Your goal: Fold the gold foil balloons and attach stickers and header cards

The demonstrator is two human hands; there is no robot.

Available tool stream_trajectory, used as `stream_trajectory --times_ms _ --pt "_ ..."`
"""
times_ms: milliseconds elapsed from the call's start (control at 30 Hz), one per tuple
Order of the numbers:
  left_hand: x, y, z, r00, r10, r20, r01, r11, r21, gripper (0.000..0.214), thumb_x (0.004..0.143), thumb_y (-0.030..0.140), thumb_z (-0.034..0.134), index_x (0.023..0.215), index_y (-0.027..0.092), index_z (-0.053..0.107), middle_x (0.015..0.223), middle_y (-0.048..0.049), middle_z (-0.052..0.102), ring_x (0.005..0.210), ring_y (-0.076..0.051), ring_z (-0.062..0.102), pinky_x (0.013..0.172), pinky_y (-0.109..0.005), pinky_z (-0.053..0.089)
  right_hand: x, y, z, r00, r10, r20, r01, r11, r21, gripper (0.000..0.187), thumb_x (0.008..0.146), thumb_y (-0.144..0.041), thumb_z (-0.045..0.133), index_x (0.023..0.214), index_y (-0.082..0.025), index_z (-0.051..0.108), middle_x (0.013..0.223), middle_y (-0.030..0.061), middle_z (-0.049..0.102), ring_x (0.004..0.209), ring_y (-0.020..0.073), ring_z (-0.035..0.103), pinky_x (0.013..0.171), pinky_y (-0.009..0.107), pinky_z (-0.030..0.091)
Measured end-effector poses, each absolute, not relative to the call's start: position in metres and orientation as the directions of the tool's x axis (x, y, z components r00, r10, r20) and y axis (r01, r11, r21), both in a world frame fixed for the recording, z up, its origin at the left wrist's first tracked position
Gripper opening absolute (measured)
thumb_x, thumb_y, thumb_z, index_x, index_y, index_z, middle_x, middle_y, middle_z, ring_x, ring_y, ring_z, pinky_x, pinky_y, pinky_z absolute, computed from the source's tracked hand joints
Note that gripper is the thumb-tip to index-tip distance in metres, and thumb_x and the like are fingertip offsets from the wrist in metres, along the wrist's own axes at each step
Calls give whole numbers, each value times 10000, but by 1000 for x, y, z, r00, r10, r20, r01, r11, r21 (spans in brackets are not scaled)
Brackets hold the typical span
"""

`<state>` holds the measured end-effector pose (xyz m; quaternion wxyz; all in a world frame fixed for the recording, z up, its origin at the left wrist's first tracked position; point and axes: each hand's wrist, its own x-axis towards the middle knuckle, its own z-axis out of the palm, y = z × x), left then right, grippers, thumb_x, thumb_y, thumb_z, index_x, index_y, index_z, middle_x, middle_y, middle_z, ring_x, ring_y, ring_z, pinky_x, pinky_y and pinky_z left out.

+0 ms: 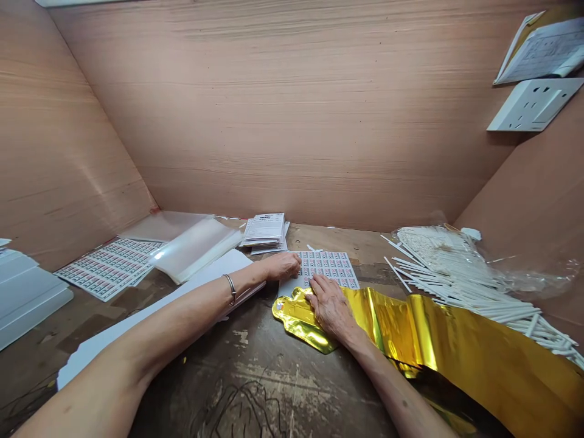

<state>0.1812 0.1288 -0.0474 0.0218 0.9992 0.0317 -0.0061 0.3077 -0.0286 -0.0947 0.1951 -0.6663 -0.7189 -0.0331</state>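
My left hand (283, 266) is closed in a pinch at the left part of a sticker sheet (335, 261) printed with rows of small labels. Whatever its fingertips hold is too small to make out. A bare strip of the sheet shows under that hand. My right hand (331, 306) lies flat, fingers stretched out, across the near edge of the sheet and the end of a gold foil balloon (383, 322). The flat balloon runs off to the right beneath my right forearm, with its scalloped end on the table.
White card sheets (177, 302) lie under my left arm. Clear plastic bags (196, 246), another label sheet (109, 267) and printed packets (264, 230) are behind. White sticks (483, 310) spread at the right. Dark cords (241, 407) lie in front; a socket (531, 106) is on the wall.
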Motion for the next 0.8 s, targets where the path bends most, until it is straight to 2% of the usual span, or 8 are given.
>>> stream_trajectory --times_ms 133,300,567,800 --pt "185 131 -47 998 54 -20 55 -997 54 209 696 22 486 518 127 518 567 -9 507 533 -96 407 496 -210 286 307 -28 -93 -21 955 297 970 91 -227 372 862 -294 412 1175 -119 509 1267 89 476 1183 238 374 1012 398 245" --pt "184 128 -49 1000 27 5 26 -1000 12 219 721 38 465 526 130 505 584 -18 518 550 -106 415 515 -222 296 307 -29 -91 -21 959 283 967 92 -239 372 861 -292 409 1175 -120 511 1272 92 471 1193 238 367 1014 395 239" --pt "177 125 -51 992 120 24 121 -991 -50 193 742 36 435 611 127 545 678 -37 555 617 -118 469 569 -222 346 308 -29 -96 -41 937 346 973 116 -199 357 864 -300 397 1162 -137 508 1246 93 493 1169 220 387 998 382 251" --pt "177 109 -49 993 34 -115 2 -964 -268 102 719 65 501 695 98 595 748 -107 588 721 -179 515 607 -256 390 309 -27 -101 -42 929 368 974 119 -190 348 866 -298 385 1140 -133 521 1232 90 504 1151 224 400 996 378 253"
